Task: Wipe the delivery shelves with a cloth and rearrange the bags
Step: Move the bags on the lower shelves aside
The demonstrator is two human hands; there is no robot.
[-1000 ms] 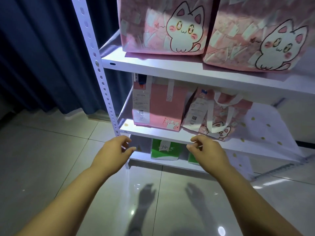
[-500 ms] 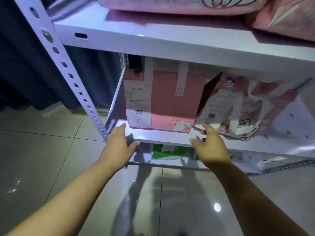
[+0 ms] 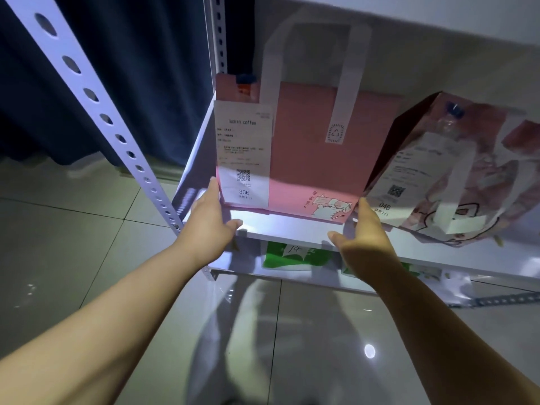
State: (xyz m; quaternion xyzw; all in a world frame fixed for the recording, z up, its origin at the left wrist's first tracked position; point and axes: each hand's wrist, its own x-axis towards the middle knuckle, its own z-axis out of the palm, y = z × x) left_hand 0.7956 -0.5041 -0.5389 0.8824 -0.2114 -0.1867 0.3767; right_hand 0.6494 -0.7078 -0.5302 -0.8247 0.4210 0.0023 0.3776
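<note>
A plain pink paper bag (image 3: 309,153) with white handles and a receipt numbered 366 stands on the middle white shelf (image 3: 286,225). My left hand (image 3: 209,220) reaches to its lower left corner, fingers straight and touching the bag's edge. My right hand (image 3: 365,238) is stretched out at the bag's lower right corner, fingertips between it and a tilted pink cat-print bag (image 3: 450,182) with a receipt numbered 046. Neither hand holds anything. No cloth is in view.
A perforated white shelf post (image 3: 96,106) slants down at the left, with a dark blue curtain (image 3: 140,77) behind. Green bags (image 3: 292,254) sit on the bottom shelf. The upper shelf's underside (image 3: 409,16) is overhead. Glossy floor tiles (image 3: 73,244) lie below.
The view has dropped and closed in on the middle shelf. Both hands have moved forward and apart, from the shelf's front edge to the two lower corners of the plain pink bag.
</note>
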